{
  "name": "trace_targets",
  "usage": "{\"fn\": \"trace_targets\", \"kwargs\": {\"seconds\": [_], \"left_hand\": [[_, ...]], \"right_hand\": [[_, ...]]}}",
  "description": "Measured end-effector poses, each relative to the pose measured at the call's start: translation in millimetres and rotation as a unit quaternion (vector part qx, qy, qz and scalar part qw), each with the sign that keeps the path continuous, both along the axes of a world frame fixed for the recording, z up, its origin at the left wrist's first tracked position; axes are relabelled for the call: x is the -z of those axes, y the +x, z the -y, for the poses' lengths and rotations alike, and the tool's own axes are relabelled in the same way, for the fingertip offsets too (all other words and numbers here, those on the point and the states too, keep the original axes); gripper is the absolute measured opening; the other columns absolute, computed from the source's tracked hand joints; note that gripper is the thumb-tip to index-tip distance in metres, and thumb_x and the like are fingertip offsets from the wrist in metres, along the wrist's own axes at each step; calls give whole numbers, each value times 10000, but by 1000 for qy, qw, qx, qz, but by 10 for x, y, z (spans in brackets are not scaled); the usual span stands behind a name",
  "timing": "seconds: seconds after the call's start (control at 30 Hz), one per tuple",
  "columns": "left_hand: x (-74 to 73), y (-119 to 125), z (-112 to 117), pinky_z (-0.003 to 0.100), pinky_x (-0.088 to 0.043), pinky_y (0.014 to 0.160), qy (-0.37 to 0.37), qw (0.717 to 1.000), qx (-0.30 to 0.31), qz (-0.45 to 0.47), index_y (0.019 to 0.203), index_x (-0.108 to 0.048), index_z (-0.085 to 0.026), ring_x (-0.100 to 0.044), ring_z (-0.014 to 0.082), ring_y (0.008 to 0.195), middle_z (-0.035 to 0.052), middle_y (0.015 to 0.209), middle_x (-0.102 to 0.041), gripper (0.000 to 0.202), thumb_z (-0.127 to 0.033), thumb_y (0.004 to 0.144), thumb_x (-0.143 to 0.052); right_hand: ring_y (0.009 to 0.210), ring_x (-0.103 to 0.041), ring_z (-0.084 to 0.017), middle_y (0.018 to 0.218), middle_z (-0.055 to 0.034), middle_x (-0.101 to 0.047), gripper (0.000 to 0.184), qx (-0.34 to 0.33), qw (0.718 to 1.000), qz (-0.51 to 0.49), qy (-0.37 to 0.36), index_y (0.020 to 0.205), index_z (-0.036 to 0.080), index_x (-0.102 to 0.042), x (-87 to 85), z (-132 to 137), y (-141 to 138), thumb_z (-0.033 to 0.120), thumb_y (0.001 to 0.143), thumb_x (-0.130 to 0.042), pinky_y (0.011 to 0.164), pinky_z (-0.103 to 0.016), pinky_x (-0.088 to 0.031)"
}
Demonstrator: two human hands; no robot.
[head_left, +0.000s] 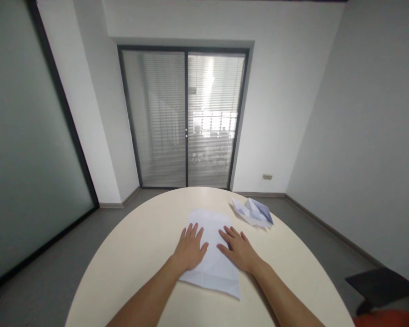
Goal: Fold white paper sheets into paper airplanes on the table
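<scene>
A creased sheet (211,265) is partly covered by an outspread left hand (190,251) and right hand (240,250), both unclenched. Crumpled paper (255,212) is seen nearby.

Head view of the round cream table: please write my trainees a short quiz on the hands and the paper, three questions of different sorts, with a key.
1. Multiple choice: where on the round cream tabletop does the crumpled white paper lie, as the wearer sees it?
A) At the near left
B) Toward the far right edge
C) At the far left edge

2. True or false: the left hand and the right hand both have their fingers stretched out.

3. Short answer: what lies directly beneath the left hand?

Key:
1. B
2. True
3. The flatter, creased white paper sheet
</scene>
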State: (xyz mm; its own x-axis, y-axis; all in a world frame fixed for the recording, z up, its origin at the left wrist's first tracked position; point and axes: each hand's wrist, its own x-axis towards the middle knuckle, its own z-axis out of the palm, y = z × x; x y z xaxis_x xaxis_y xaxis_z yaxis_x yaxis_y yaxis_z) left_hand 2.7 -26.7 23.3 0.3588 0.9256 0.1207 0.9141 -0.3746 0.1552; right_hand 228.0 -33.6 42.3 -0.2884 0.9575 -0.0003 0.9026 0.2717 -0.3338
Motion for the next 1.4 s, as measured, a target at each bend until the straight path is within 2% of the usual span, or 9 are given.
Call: {"fn": "trace_targets", "kwargs": {"seconds": [0.1, 0.2, 0.33, 0.4, 0.5, 0.67, 0.83, 1.07, 1.4], "left_hand": [[38, 46, -7, 537, -148, 1185, 10, 1000, -19, 4, 1517, -332, -190, -165, 329, 1483, 120, 1603, -247, 636, -515, 975, -269], [40, 129, 7, 580, -160, 1166, 17, 998, -60, -2, 1514, -339, -174, -180, 366, 1472, 145, 1596, -256, 645, -504, 962, -292], [21, 162, 26, 579, -162, 1165, 19, 996, -88, -2, 1513, -341, -172, -191, 369, 1468, 135, 1596, -257, 616, -437, 958, -309], [9, 107, 36, 536, -159, 1182, 18, 997, -72, 8, 1500, -368, -178, -198, 338, 1473, 115, 1592, -276, 579, -384, 963, -306], [-18, -42, 58, 477, -187, 1191, 1, 1000, -7, 24, 1496, -376, -191, -208, 295, 1476, 98, 1594, -277, 564, -391, 972, -321], [-107, -245, 97, 435, -221, 1187, 0, 998, 58, 36, 1463, -426, -210, -290, 280, 1442, 98, 1552, -370, 582, -485, 951, -402], [-144, -266, 101, 403, -283, 1163, 10, 993, 96, 67, 1420, -466, -215, -388, 264, 1370, 98, 1461, -473, 574, -474, 908, -496], [-74, -265, 71, 445, -160, 1213, -25, 994, 95, 51, 1494, -362, -220, -161, 276, 1489, 67, 1601, -270, 599, -488, 960, -406], [-115, -250, 60, 388, -202, 1203, 11, 994, 93, 62, 1467, -413, -177, -298, 251, 1441, 79, 1543, -392, 577, -451, 958, -414]], "right_hand": [[1487, -190, -312, 1596, -88, -291, 639, 1, 1000, 6, 16, 1485, 259, -404, -25, 4, -25, 600, 945, -378, 1181, -560, -106], [1472, -243, -291, 1557, -92, -378, 559, -32, 998, 6, 59, 1434, 242, -483, -76, 60, -114, 523, 961, -384, 1192, -534, -82], [1494, -173, -284, 1607, -79, -254, 741, -93, 996, -4, 12, 1531, 244, -303, -81, 131, -229, 665, 923, -358, 1204, -504, -87], [1505, -115, -290, 1624, -66, -183, 797, -87, 996, 5, -6, 1549, 250, -240, -55, 130, -240, 712, 906, -334, 1208, -509, -62], [1509, -82, -291, 1630, -62, -146, 806, -68, 997, 16, -7, 1551, 250, -232, -18, 89, -191, 723, 903, -319, 1208, -519, -53], [1501, -142, -286, 1617, -68, -222, 758, -63, 998, 16, 10, 1529, 252, -308, 23, 26, -75, 687, 910, -358, 1206, -516, -87], [1495, -160, -311, 1612, -94, -241, 825, -59, 998, 14, 19, 1523, 234, -326, 60, 10, -44, 716, 862, -431, 1201, -519, -101], [1413, -334, -315, 1538, -122, -401, 803, -60, 997, 0, 55, 1482, 225, -409, 19, 10, -49, 690, 833, -499, 1176, -498, -178], [1339, -426, -298, 1455, -129, -504, 690, -69, 993, -13, 97, 1419, 192, -497, 6, 6, -47, 612, 871, -502, 1134, -431, -279]]}}
